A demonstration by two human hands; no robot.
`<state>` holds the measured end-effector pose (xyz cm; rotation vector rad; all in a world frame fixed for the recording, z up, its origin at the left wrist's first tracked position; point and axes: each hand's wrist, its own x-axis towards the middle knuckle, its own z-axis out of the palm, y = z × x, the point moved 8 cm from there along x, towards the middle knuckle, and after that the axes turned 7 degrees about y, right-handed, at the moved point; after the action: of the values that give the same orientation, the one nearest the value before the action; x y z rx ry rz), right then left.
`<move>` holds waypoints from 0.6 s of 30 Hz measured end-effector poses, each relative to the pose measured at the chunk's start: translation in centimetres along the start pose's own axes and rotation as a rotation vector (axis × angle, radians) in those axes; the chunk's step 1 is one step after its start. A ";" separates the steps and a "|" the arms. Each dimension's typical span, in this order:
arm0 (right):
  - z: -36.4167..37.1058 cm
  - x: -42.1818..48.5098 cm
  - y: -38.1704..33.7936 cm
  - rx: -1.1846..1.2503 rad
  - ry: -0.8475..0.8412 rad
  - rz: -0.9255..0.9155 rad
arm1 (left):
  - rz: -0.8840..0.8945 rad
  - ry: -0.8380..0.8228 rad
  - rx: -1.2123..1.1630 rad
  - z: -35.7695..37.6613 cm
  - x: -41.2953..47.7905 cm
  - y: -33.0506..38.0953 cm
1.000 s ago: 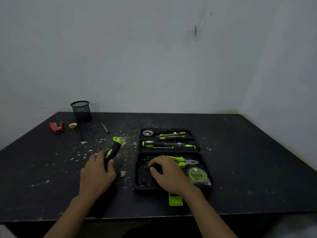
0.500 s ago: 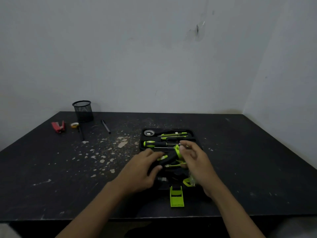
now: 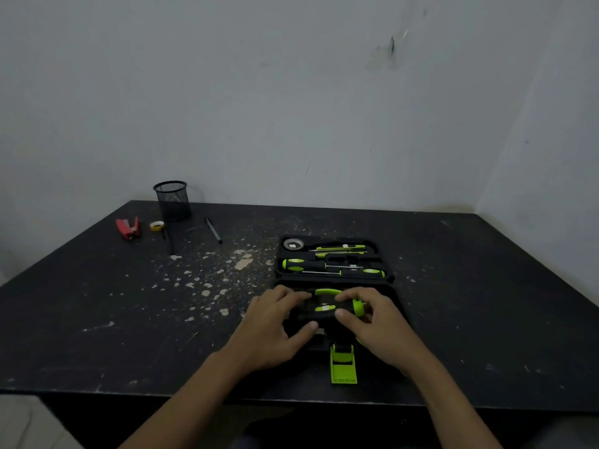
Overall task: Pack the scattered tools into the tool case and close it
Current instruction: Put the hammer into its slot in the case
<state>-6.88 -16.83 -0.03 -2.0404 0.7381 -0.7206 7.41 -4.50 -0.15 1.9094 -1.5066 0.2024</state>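
An open black tool case (image 3: 387,276) lies on the dark table, its green latch (image 3: 343,367) pointing toward me. Its far half holds two black-and-green screwdrivers (image 3: 303,265), a thin green tool (image 3: 340,248) and a grey tape roll (image 3: 293,244). Over the near half, a thick black-and-green tool handle (image 3: 324,311) lies crosswise. My left hand (image 3: 275,322) grips its left end. My right hand (image 3: 376,322) grips its right end beside the green cap. Green plier handles (image 3: 325,291) show just behind it. The rest of the near half is hidden under my hands.
A black mesh pen cup (image 3: 171,199) stands at the table's far left, with a red stapler (image 3: 128,227), a yellow tape roll (image 3: 157,225) and two dark pens (image 3: 213,230) nearby. Pale paint flecks (image 3: 207,283) dot the table left of the case. Walls close the back and right.
My left hand carried the black-and-green handle from the table on the left over to the case. My right hand rose from the case's near half and took the handle's other end.
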 end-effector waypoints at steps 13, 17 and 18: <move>1.5 0.0 -1.5 -0.345 -0.076 -0.062 | -0.329 -0.010 -0.358 -1.7 -3.5 -4.8; 1.7 0.0 -1.6 -0.349 0.019 -0.065 | -0.355 -0.037 -0.365 -1.5 -3.5 -4.8; 1.9 -0.1 -1.6 -0.362 0.046 -0.075 | -0.360 -0.040 -0.365 -1.5 -3.5 -4.9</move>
<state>-5.17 -15.05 0.31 -2.3955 0.8725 -0.7191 11.11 -0.33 -2.85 1.8487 -1.1060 -0.2579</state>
